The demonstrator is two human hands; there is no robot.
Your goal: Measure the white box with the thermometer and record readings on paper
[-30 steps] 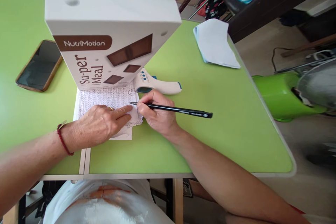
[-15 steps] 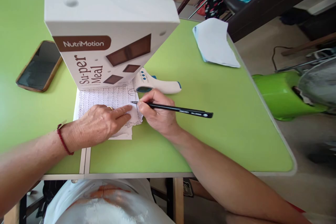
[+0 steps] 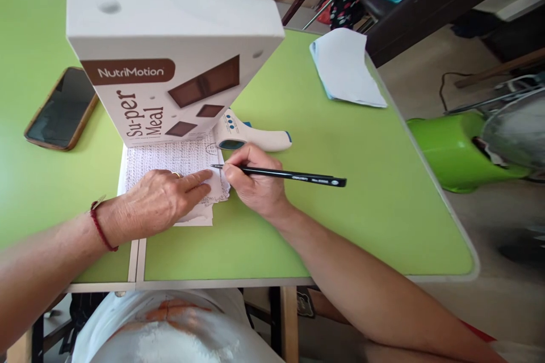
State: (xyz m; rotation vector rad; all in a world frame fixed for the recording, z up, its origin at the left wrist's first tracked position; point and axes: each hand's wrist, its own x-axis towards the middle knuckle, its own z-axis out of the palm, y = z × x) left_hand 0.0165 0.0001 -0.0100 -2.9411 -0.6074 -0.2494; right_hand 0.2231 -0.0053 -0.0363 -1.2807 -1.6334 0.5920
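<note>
My right hand [image 3: 258, 184] pinches a slim black pen [image 3: 298, 176], its tip touching or just above the written sheet near the right edge. That sheet of paper [image 3: 149, 160] is covered in dense rows of small handwriting and lies on other sheets. My left hand [image 3: 155, 201] rests flat on it, index finger stretched towards the pen tip, holding nothing. A white NutriMotion box [image 3: 170, 17] stands at the paper's far edge and hides part of it. Just beyond my right hand lies a white handheld thermometer [image 3: 259, 139], shaped like a gun.
A phone [image 3: 63, 108] in a brown case lies left of the box on the green table [image 3: 366, 221]. Folded white paper [image 3: 347, 68] sits near the table's right edge. A green bin [image 3: 451, 147] stands on the floor to the right.
The whole view has shifted very slightly, so things sit a little further left. Both hands and the pen hold nearly the same position on the paper.
</note>
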